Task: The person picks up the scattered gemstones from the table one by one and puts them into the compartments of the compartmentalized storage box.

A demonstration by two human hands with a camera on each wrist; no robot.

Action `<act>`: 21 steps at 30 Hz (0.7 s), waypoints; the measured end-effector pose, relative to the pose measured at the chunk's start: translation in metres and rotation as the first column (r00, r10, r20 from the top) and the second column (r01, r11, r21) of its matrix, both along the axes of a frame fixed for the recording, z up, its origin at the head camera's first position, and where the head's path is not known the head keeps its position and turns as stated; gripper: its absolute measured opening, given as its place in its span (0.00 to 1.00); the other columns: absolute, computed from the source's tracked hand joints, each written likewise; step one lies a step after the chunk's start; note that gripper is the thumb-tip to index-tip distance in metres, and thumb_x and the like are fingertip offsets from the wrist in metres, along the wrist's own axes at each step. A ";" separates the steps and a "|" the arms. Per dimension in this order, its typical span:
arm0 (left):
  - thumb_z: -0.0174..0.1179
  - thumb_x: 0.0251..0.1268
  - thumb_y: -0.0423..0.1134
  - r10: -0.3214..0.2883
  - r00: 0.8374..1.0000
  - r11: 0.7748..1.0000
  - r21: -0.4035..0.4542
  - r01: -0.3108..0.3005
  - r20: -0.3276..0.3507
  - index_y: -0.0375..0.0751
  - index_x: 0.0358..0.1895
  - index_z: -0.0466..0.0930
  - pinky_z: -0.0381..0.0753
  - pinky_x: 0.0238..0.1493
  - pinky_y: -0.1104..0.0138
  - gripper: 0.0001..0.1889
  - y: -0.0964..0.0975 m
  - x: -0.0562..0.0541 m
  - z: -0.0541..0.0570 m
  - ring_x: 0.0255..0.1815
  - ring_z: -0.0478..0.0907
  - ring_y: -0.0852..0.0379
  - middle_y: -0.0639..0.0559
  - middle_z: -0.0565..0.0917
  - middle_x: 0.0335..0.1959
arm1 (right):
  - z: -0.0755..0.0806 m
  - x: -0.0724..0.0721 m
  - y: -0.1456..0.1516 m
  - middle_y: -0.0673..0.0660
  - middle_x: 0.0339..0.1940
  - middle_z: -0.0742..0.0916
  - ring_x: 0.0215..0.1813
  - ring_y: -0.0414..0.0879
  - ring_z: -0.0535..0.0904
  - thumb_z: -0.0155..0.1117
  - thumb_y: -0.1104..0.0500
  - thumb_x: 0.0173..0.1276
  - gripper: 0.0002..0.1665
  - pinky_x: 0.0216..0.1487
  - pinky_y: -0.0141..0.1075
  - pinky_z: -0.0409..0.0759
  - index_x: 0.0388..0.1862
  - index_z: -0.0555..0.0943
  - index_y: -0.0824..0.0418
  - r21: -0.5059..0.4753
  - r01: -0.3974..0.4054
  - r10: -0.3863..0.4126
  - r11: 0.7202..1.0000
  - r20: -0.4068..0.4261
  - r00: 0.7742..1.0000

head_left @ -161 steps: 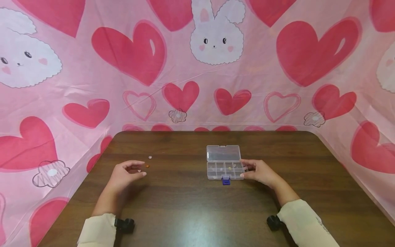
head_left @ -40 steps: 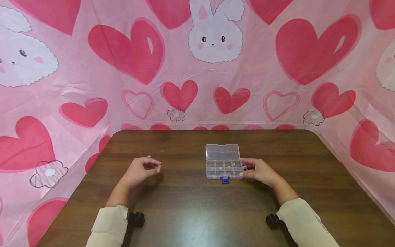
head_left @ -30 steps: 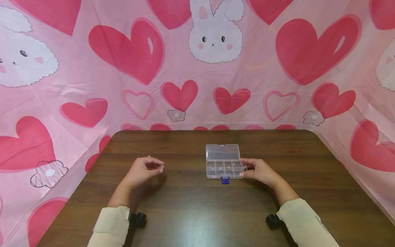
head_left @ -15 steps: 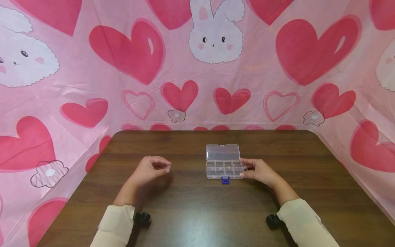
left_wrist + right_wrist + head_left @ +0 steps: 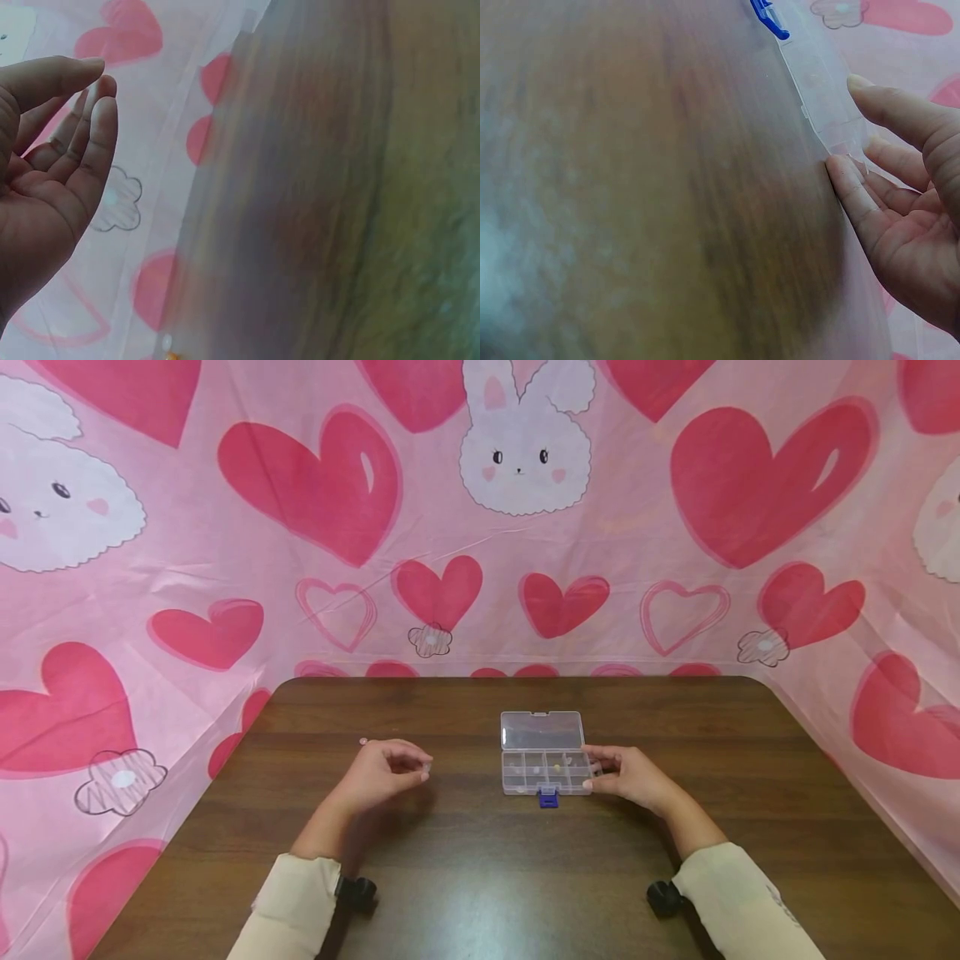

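Toward the table's far edge, a little right of its middle, the box stood with its lid back, leaving its compartments reachable from above. The right hand grasped the box's right end between thumb and fingers, seemingly to steady it. Well apart from it, the left hand pinched a tiny pale piece, likely because only fingertips suited it; a pink bead lay just beyond that hand.

A pink cloth printed with red hearts and white rabbits hangs behind a brown wood-grain table.
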State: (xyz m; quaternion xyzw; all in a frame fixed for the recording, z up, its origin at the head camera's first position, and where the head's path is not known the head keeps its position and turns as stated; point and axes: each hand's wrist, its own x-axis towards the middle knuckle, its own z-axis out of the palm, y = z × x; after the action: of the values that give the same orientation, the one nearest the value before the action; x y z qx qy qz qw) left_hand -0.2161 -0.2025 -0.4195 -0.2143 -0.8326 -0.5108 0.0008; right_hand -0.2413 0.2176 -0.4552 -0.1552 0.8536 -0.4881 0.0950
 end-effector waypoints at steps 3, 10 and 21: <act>0.70 0.55 0.29 -0.013 1.000 1.000 -0.012 0.013 -0.029 0.29 0.42 0.85 0.81 0.40 0.69 0.11 0.004 -0.001 -0.002 0.36 0.82 0.56 0.48 0.86 0.37 | 0.000 0.000 0.000 0.63 0.50 0.84 0.50 0.53 0.78 0.75 0.58 0.58 0.39 0.41 0.31 0.79 0.66 0.72 0.69 0.003 0.001 -0.001 1.000 -0.003 1.000; 0.70 0.55 0.29 -0.020 0.998 1.000 -0.009 0.020 -0.056 0.29 0.41 0.86 0.81 0.39 0.68 0.10 0.011 -0.002 -0.001 0.35 0.81 0.56 0.48 0.86 0.35 | 0.000 0.001 -0.001 0.63 0.50 0.84 0.50 0.53 0.78 0.75 0.58 0.59 0.39 0.41 0.31 0.79 0.66 0.72 0.69 0.004 0.003 -0.003 1.000 0.002 1.000; 0.71 0.55 0.31 -0.044 0.997 0.999 -0.021 0.042 -0.070 0.34 0.40 0.87 0.81 0.41 0.67 0.09 0.023 -0.005 0.000 0.36 0.81 0.55 0.50 0.86 0.36 | 0.001 0.000 -0.001 0.62 0.49 0.84 0.49 0.52 0.78 0.75 0.58 0.59 0.39 0.41 0.31 0.79 0.67 0.72 0.68 0.022 0.019 -0.019 1.000 0.009 1.000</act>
State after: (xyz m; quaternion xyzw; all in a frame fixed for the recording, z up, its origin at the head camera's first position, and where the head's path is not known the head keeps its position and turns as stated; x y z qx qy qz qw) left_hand -0.2208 -0.1799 -0.4196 -0.2501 -0.8322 -0.4946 0.0172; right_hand -0.2408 0.2164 -0.4543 -0.1437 0.8599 -0.4803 0.0960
